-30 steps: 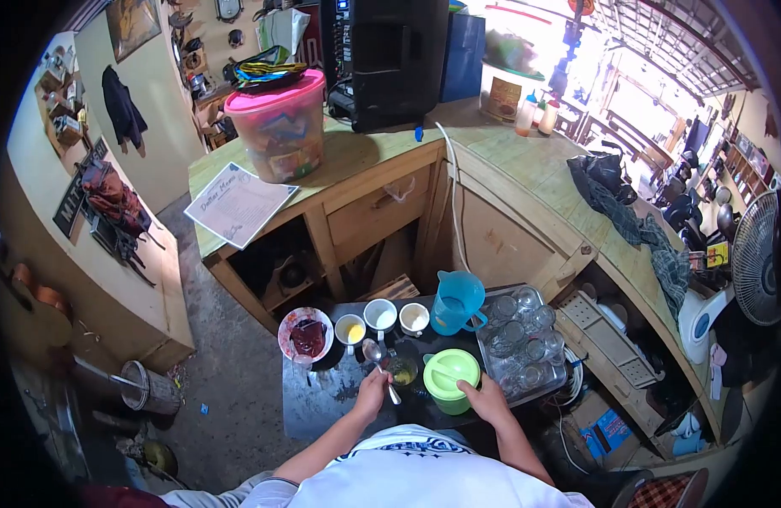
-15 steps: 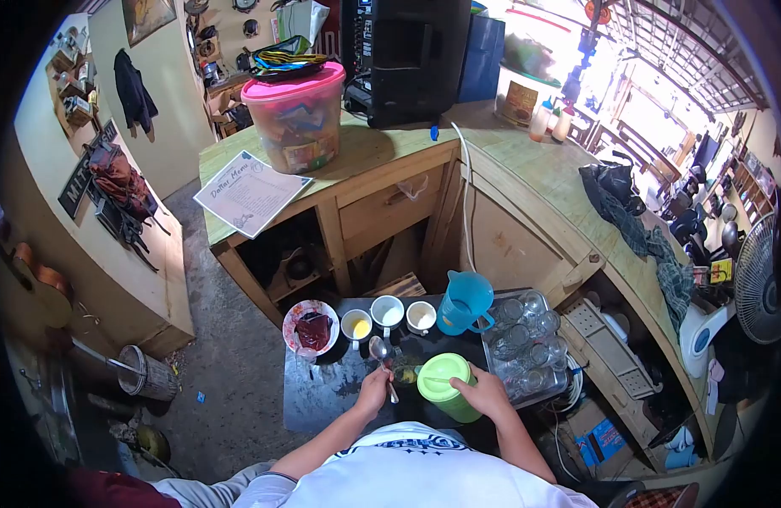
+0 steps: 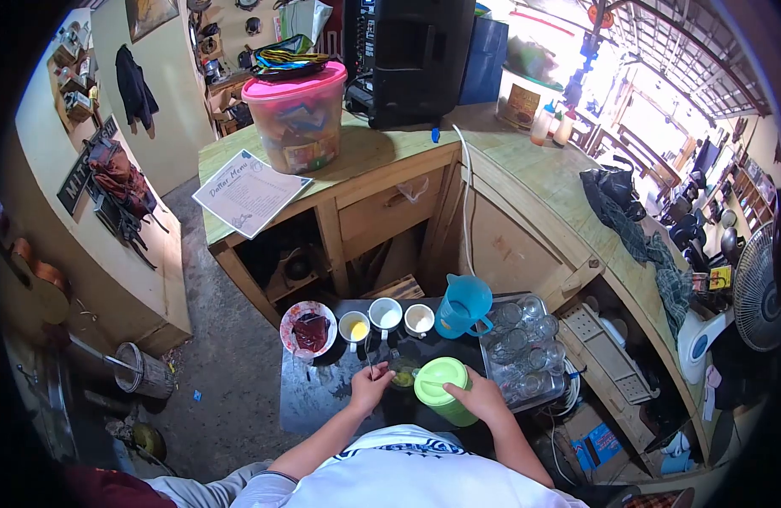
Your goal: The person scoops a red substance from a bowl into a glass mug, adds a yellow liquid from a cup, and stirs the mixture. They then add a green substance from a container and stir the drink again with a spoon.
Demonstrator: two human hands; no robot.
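Observation:
My left hand pinches a metal spoon, which is now seen nearly edge-on, pointing away from me. My right hand grips a lidded light-green pitcher from its right side, thumb over the lid. Between the hands, beside the pitcher's spout, sits a small glass with something yellow-green in it. Behind them stand a cup with yellow contents, a white cup and a cup with pale contents. To their left is a patterned plate bearing a dark red item.
A blue jug stands at the back of the dark table. Right of it, a metal tray holds several upturned glasses. Beyond runs a wooden counter with a menu sheet and a pink-lidded tub.
The spoon has turned in my left hand, its bowl swinging up from a tilted view to a thin, nearly edge-on one. The pitcher stays in my right hand, nearly in place.

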